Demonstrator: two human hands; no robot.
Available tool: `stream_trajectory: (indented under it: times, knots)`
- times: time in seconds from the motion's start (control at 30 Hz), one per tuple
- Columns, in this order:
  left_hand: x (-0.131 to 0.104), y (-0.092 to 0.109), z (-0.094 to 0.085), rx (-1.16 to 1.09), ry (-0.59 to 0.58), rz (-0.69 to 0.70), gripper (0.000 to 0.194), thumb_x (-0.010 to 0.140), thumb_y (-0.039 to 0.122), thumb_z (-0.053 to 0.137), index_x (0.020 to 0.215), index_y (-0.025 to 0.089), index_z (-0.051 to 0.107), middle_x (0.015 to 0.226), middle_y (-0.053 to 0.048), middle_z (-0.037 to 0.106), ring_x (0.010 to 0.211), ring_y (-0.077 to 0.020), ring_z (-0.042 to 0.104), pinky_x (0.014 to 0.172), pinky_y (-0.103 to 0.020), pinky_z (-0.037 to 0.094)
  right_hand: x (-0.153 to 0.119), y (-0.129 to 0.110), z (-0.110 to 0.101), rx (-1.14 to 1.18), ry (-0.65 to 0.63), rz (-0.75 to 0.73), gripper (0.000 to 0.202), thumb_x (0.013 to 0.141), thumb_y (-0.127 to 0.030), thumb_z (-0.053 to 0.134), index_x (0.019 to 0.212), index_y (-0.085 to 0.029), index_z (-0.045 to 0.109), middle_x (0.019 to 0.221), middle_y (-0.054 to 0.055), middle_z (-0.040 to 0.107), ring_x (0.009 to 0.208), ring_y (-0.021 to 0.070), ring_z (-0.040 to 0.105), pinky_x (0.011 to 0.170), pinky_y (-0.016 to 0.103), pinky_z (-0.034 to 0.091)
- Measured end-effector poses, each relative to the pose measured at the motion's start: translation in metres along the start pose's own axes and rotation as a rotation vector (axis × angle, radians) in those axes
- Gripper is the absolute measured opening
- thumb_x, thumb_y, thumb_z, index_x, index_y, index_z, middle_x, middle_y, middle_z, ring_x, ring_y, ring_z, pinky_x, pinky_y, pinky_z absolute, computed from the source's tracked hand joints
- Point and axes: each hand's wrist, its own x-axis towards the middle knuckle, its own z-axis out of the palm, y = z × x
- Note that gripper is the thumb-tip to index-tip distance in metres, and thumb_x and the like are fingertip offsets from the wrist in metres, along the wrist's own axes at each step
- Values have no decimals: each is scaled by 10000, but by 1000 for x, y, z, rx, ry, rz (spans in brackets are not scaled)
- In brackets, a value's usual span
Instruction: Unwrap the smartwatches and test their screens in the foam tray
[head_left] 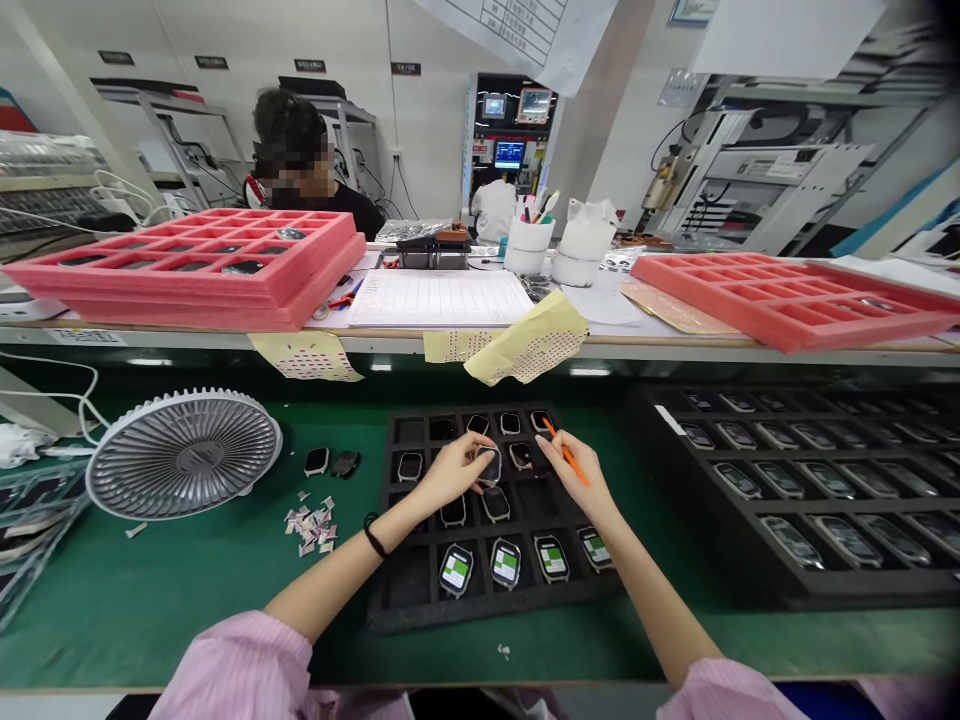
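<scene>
A black foam tray (409, 590) with square compartments lies on the green mat before me, holding several smartwatch bodies. Over its middle, my left hand (455, 470) pinches a smartwatch (490, 466) between thumb and fingers. My right hand (574, 468) grips a thin orange stick-like tool (568, 455), its upper end near the watch (540, 420) in the back right compartment. Along the front row, several watches, such as this lit watch (457, 570), show green and white screens. The fingertips under the left-hand watch are partly hidden.
A grey fan (187, 455) stands at left. Beside it lie two loose watch parts (317, 461) and a scatter of small paper bits (311, 524). A larger black tray (705, 540) of watches is at right. Pink foam trays (300, 290) sit on the shelf above; a person (300, 150) is beyond.
</scene>
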Motion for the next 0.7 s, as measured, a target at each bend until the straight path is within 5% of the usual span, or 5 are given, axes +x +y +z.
stream_trajectory:
  times: [0.1, 0.33, 0.53, 0.7]
  knots:
    - [9, -4, 27, 121, -62, -8, 156, 857, 269, 522, 942, 156, 589, 882, -62, 692, 642, -151, 657, 542, -249, 529, -10, 29, -15, -220, 64, -24, 486, 814, -560, 534, 571, -229, 275, 508, -62, 298, 469, 109, 336, 488, 246, 309]
    - [20, -5, 66, 244, -147, 76, 122, 857, 226, 544, 828, 134, 617, 685, -50, 687, 659, -187, 665, 625, -273, 510, -20, 59, -32, -252, 41, 20, 507, 788, -593, 541, 549, -234, 273, 513, -43, 318, 482, 126, 346, 481, 258, 284]
    - [11, -4, 60, 441, -168, 234, 101, 815, 137, 586, 867, 154, 672, 1003, -86, 654, 1021, -247, 586, 924, -362, 447, -15, 69, -44, -254, -5, 24, 520, 745, -600, 593, 550, -228, 285, 520, -50, 325, 500, 120, 332, 501, 258, 291]
    - [-9, 5, 40, 574, -189, 269, 87, 805, 201, 635, 877, 167, 670, 954, -78, 638, 944, -253, 610, 848, -362, 479, -12, 72, -52, -262, -108, 23, 498, 755, -596, 583, 564, -232, 301, 518, -47, 376, 495, 127, 372, 515, 265, 325]
